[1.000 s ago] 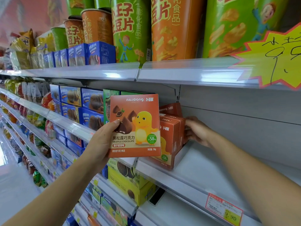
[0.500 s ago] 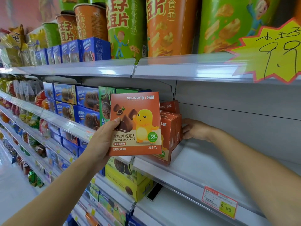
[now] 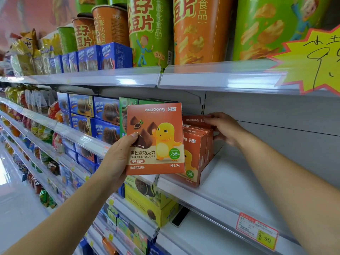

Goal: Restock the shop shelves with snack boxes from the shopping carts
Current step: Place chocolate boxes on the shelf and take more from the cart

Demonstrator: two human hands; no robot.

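Note:
My left hand (image 3: 117, 159) grips an orange truffle chocolate box (image 3: 156, 138) with a yellow cartoon figure, held upright in front of the middle shelf (image 3: 230, 183). Behind it a short row of the same orange boxes (image 3: 197, 150) stands on that shelf. My right hand (image 3: 225, 128) reaches in from the right and its fingers curl round the rearmost box (image 3: 193, 120) of that row, at its top and right side. No shopping cart is in view.
Blue and green snack boxes (image 3: 103, 116) fill the shelf left of the orange row. Tall crisp tubs (image 3: 198, 28) stand on the upper shelf, behind a yellow star sign (image 3: 316, 59). Yellow boxes (image 3: 149, 201) sit below. A 9.90 price tag (image 3: 257, 230) hangs on the shelf rail.
My right hand has moved up from the side of the row onto the top of the rearmost orange box. The held box stays in place in my left hand.

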